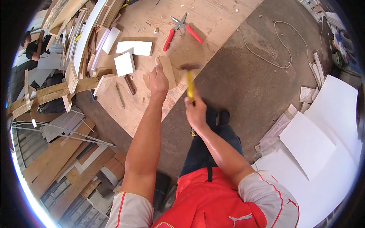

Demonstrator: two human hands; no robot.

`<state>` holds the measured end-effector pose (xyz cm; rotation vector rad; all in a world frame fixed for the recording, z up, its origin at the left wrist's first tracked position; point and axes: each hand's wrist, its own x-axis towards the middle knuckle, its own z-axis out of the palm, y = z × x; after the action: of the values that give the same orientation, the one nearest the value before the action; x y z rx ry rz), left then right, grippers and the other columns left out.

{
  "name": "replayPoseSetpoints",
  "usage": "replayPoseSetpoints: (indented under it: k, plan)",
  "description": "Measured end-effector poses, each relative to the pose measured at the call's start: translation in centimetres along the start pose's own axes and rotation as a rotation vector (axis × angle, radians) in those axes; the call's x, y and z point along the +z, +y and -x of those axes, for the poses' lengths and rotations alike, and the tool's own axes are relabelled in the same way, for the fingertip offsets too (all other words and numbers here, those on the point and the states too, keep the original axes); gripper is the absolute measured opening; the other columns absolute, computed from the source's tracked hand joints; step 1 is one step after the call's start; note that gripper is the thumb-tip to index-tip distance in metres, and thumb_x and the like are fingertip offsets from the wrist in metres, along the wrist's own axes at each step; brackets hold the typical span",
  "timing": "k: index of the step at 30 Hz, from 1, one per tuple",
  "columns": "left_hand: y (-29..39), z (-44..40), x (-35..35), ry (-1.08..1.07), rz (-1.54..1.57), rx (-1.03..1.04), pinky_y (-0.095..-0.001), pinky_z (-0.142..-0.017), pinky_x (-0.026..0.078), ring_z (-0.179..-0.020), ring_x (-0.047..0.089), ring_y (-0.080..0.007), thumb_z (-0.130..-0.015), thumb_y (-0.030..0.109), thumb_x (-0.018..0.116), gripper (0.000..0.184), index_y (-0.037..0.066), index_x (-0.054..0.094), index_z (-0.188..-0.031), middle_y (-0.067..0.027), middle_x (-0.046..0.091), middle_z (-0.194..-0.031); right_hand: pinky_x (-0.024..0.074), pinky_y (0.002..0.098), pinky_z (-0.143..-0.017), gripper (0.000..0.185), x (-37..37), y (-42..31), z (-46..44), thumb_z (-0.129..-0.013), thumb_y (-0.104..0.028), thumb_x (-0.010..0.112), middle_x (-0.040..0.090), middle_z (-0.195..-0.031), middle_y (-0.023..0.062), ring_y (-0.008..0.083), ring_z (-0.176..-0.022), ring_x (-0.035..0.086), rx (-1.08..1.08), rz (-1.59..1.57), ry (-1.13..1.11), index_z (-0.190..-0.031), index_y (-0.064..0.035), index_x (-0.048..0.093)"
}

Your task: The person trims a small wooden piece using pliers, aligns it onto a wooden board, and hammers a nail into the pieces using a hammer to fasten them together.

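My right hand (197, 114) is wrapped round the yellow handle of a hammer (190, 84). The hammer's head is blurred by motion and is over the table's edge. My left hand (159, 80) grips a small tan wooden board (167, 70) at the workbench, its fingers partly hidden. Just beyond that hand are a white rectangular piece (135, 48) and a white block (124, 64). Farther off lie snips with red handles (178, 30), their blades apart. To the left of my left hand rests a dark brown narrow tool (130, 84) beside a thin stick (119, 95).
The plywood workbench (213, 17) carries small scraps. Wood strips (81, 41) are stacked at its left. Offcuts (76, 152) lie on the floor lower left, large white panels (323, 125) at right. A cord (289, 45) curls across the floor. Another person (36, 45) is at far left.
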<state>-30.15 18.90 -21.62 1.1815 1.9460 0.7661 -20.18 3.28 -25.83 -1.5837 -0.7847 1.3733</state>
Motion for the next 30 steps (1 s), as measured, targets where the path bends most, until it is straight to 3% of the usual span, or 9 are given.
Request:
replayPoseSetpoints:
  k: [2, 4, 9, 12, 16, 20, 23, 26, 30]
  plan:
    - [0.8, 0.3, -0.2, -0.021, 0.023, -0.053, -0.0396, -0.077, 0.051, -0.082, 0.061, -0.0195, -0.112, 0.06, 0.045, 0.077, -0.011, 0.076, -0.106, -0.0133, 0.07, -0.087, 0.0425, 0.037, -0.118, 0.054, -0.4, -0.9, 0.1, -0.109, -0.008, 0.062, 0.06, -0.153, 0.0244, 0.0281, -0.145, 0.055, 0.04, -0.004, -0.088, -0.16, 0.0008, 0.046]
    - [0.6, 0.1, -0.2, -0.023, 0.026, 0.001, -0.0399, -0.077, 0.051, -0.082, 0.06, -0.0192, -0.112, 0.059, 0.045, 0.077, -0.011, 0.076, -0.105, -0.0119, 0.069, -0.086, 0.0445, 0.0368, -0.115, 0.055, -1.1, -1.1, -0.4, -0.108, -0.009, 0.063, 0.062, -0.15, 0.0244, 0.028, -0.141, 0.058, 0.036, -0.03, -0.021, -0.159, 0.0012, 0.047]
    - [-1.2, -0.5, 0.0, -0.016, 0.038, 0.006, -0.0392, -0.077, 0.05, -0.083, 0.059, -0.0177, -0.113, 0.059, 0.044, 0.075, -0.009, 0.075, -0.106, -0.0085, 0.068, -0.087, 0.0511, 0.0347, -0.103, 0.056, 0.1, 0.1, 0.3, -0.108, -0.012, 0.065, 0.073, -0.132, 0.0225, 0.0238, -0.121, 0.069, -0.05, 0.098, -0.019, -0.159, 0.001, 0.047]
    - [-1.3, -1.0, -0.2, -0.041, 0.056, -0.002, -0.038, -0.077, 0.049, -0.084, 0.058, -0.0168, -0.113, 0.058, 0.044, 0.074, -0.009, 0.075, -0.107, -0.0076, 0.068, -0.088, 0.0541, 0.0342, -0.091, 0.056, -0.5, 0.5, 0.0, -0.108, -0.013, 0.065, 0.073, -0.114, 0.0164, 0.018, -0.094, 0.064, -0.026, 0.054, 0.022, -0.159, 0.0014, 0.047]
    - [-2.5, -1.3, 0.0, 0.009, -0.028, -0.003, -0.0375, -0.076, 0.049, -0.082, 0.058, -0.0164, -0.113, 0.057, 0.044, 0.073, -0.009, 0.075, -0.107, -0.0074, 0.068, -0.086, 0.0551, 0.0396, -0.091, 0.057, -0.4, 1.1, 0.3, -0.109, -0.013, 0.063, 0.075, -0.114, 0.0185, 0.0244, -0.102, 0.071, -0.009, -0.038, 0.064, -0.161, 0.0011, 0.044]
    - [-2.2, -1.2, 0.2, 0.029, -0.109, 0.088, -0.0409, -0.078, 0.05, -0.082, 0.064, -0.0212, -0.113, 0.056, 0.046, 0.07, -0.007, 0.076, -0.112, -0.0099, 0.073, -0.086, 0.0559, 0.0455, -0.092, 0.059, -1.1, 0.0, -1.2, -0.106, -0.01, 0.063, 0.073, -0.116, 0.0254, 0.0386, -0.11, 0.073, -0.306, 0.256, 0.172, -0.161, -0.0013, 0.044]
    - [1.4, -0.3, -1.4, -0.202, -0.389, 0.059, -0.0465, -0.1, 0.049, -0.117, 0.067, -0.0396, -0.112, 0.059, 0.041, 0.073, -0.008, 0.068, -0.128, -0.0283, 0.072, -0.12, 0.0558, 0.0521, -0.098, 0.056, -3.7, -5.1, -2.4, -0.105, -0.013, 0.061, 0.067, -0.134, 0.0287, 0.0485, -0.123, 0.065, -0.075, 0.484, 0.021, -0.158, -0.0046, 0.047]
    - [1.6, 2.0, -0.4, 0.029, -0.031, 0.032, -0.0453, -0.103, 0.05, -0.126, 0.063, -0.0348, -0.11, 0.055, 0.05, 0.073, -0.007, 0.056, -0.147, -0.0247, 0.066, -0.136, 0.0569, 0.0538, -0.092, 0.049, -5.1, -4.7, -5.0, -0.099, -0.012, 0.067, 0.072, -0.12, 0.0277, 0.0494, -0.112, 0.069, -0.172, 0.429, 0.05, -0.146, -0.0059, 0.053]
    - [-5.9, 3.3, 1.6, -0.055, 0.454, 0.075, -0.0411, -0.118, 0.04, -0.144, 0.047, -0.0301, -0.105, 0.04, 0.067, 0.086, -0.005, 0.026, -0.166, -0.0228, 0.042, -0.161, 0.057, 0.05, -0.091, 0.043, -6.8, -4.4, -6.7, -0.094, -0.012, 0.073, 0.074, -0.108, 0.0285, 0.0487, -0.106, 0.072, -0.175, 0.359, 0.042, -0.134, -0.0043, 0.059]
